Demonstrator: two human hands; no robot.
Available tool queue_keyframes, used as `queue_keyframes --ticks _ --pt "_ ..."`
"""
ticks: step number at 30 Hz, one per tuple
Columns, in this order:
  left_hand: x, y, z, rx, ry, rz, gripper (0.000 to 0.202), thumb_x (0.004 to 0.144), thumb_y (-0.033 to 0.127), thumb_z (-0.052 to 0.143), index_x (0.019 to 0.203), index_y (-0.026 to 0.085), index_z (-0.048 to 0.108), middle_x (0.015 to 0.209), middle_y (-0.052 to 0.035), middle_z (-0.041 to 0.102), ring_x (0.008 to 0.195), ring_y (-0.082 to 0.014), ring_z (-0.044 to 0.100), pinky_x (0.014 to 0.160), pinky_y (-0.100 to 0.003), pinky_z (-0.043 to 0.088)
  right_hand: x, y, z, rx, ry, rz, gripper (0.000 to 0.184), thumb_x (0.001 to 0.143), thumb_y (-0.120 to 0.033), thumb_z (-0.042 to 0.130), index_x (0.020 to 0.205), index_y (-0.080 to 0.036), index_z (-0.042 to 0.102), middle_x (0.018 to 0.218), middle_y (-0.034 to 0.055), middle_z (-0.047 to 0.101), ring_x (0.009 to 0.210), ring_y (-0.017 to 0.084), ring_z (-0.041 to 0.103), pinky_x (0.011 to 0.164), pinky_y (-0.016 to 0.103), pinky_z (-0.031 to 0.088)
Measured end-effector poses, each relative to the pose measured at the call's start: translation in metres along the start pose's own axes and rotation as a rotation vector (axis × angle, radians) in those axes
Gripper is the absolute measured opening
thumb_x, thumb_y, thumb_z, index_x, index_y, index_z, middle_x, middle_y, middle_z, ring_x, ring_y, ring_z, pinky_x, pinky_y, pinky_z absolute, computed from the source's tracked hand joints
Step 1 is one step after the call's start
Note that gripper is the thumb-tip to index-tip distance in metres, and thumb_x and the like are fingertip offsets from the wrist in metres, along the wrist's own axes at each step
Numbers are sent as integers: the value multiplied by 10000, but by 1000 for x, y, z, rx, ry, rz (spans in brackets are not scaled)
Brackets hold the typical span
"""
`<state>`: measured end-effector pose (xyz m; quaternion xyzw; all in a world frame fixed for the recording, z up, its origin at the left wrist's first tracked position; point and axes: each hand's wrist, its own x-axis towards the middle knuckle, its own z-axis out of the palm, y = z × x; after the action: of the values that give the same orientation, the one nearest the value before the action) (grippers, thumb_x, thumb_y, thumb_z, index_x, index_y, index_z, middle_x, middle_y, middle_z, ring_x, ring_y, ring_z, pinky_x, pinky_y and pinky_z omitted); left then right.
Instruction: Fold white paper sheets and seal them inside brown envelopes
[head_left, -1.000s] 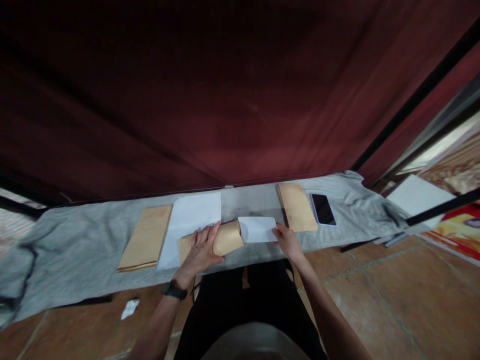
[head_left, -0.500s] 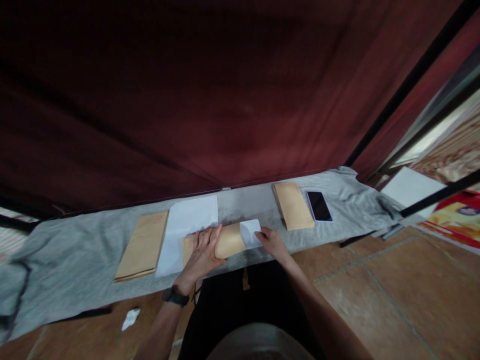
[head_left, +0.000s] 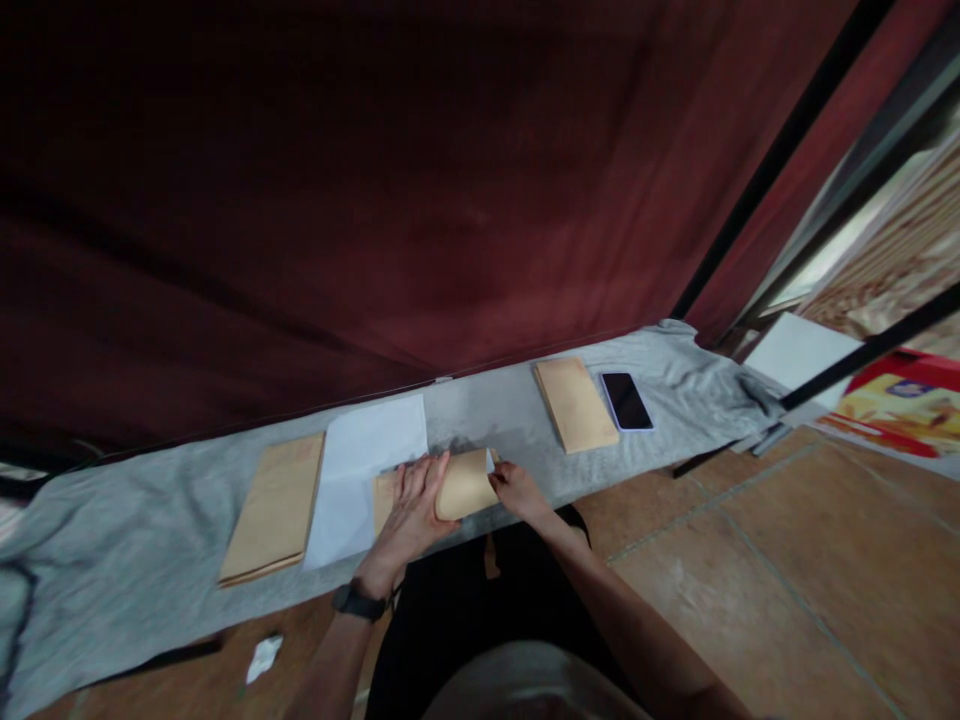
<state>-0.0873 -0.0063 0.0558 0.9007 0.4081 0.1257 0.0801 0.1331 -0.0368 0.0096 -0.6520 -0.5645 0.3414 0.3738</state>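
Observation:
A brown paper envelope (head_left: 466,483) lies on the cloth-covered bench, its mouth to the right and its upper side bulging. Across its left part is my left hand (head_left: 415,500), fingers at the far edge and thumb at the near edge, gripping it. At the mouth, my right hand (head_left: 517,490) has its fingers pinched on a folded white paper (head_left: 490,461). Only a small corner of that paper shows; the rest is inside the envelope or behind my fingers. White sheets (head_left: 346,500) lie partly under the envelope's left end.
A stack of brown envelopes (head_left: 274,510) lies at the left, and another brown stack (head_left: 576,405) at the right beside a phone (head_left: 628,402). Grey cloth (head_left: 142,540) covers the narrow bench. A dark red curtain (head_left: 450,200) hangs behind. White scrap (head_left: 264,658) lies on the tiled floor.
My right hand has moved left, and the white paper has slid into the envelope until only a corner shows. My left hand stays on the envelope. The view has shifted slightly.

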Motion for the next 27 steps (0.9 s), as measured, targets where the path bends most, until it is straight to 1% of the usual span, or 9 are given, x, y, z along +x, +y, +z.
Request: queue_keyframes --ticks 4,7,9,12,14,16,21,24,27 --pt "1 1 -1 2 -8 -1 1132 703 400 767 1595 225 92 1522 -176 393 1454 -389 317 1191 -606 167 -3 3 1 79 41 12 182 802 -138 581 838 -212 743 827 30 735 751 173 653 673 249 467" --pt "2 3 -3 -4 1 -2 1124 710 401 766 1597 238 95 1523 -170 395 1444 -389 333 1188 -612 174 -5 4 -1 131 92 16 170 787 -167 598 885 -204 732 872 35 723 789 173 641 715 256 478" --pt "3 4 -4 -4 10 4 1123 714 401 769 1598 240 96 1524 -171 395 1443 -391 335 1189 -615 175 -6 3 -1 205 106 31 148 819 -219 575 848 -204 720 799 16 701 724 156 619 658 240 466" --pt "3 4 -4 6 13 21 1133 709 391 782 1599 224 100 1528 -187 389 1450 -393 329 1195 -611 170 -7 2 -1 298 113 72 240 866 -285 511 721 -198 681 600 -18 613 548 128 537 522 222 393" --pt "4 5 -3 10 16 26 1141 704 398 788 1599 222 101 1536 -189 382 1452 -395 328 1195 -614 169 -7 1 -1 299 129 86 255 860 -292 511 682 -197 667 555 -26 582 506 121 504 497 222 367" --pt "5 5 -2 11 17 30 1137 708 411 783 1599 228 99 1547 -184 375 1453 -395 327 1195 -618 168 -7 1 -1 291 150 89 211 834 -281 543 690 -200 675 593 -19 609 529 124 520 520 226 381" --pt "6 5 -1 30 10 43 1127 710 409 781 1597 217 114 1537 -191 386 1452 -388 331 1199 -617 164 -8 -2 -3 270 187 73 105 778 -237 600 748 -215 698 783 18 697 697 164 615 644 253 456" --pt "7 5 -1 42 15 47 1139 700 416 792 1597 211 120 1527 -200 386 1453 -388 326 1197 -616 171 -11 -5 -5 269 193 57 98 785 -220 588 789 -219 686 811 19 703 738 176 637 689 267 474" --pt "8 5 0 32 24 56 1138 700 436 791 1597 231 122 1533 -187 383 1447 -391 333 1192 -622 182 -14 -8 -6 295 204 12 118 805 -206 555 875 -233 646 814 -5 695 751 170 648 700 264 478"
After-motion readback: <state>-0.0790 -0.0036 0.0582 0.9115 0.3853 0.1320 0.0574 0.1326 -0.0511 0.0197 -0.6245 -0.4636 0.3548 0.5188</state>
